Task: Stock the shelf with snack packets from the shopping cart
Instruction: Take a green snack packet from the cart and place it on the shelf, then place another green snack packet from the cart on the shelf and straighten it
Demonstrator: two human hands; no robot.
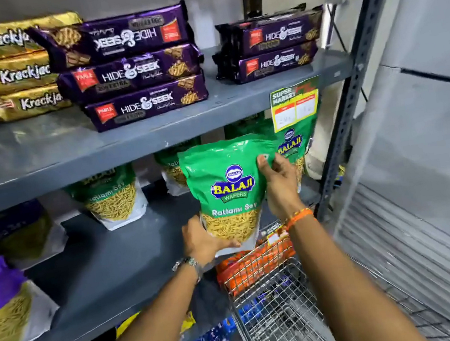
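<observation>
A green Balaji Ratlami Sev packet (228, 190) stands upright in front of the middle grey shelf (120, 261), held by both hands. My left hand (203, 239) grips its lower left corner. My right hand (280, 184) pinches its upper right edge. More green sev packets (111, 197) stand further back on that shelf, one at the right end (294, 145). The wire shopping cart (278, 302) sits below my arms, with an orange packet (249, 266) showing behind its mesh.
The upper shelf (114, 138) carries stacked purple Hide & Seek packs (136, 72) and gold Krackjack packs (8, 74). Purple sev packets (1, 300) stand at the left of the middle shelf. A slotted steel upright (351, 87) and a grey shutter (421, 243) bound the right side.
</observation>
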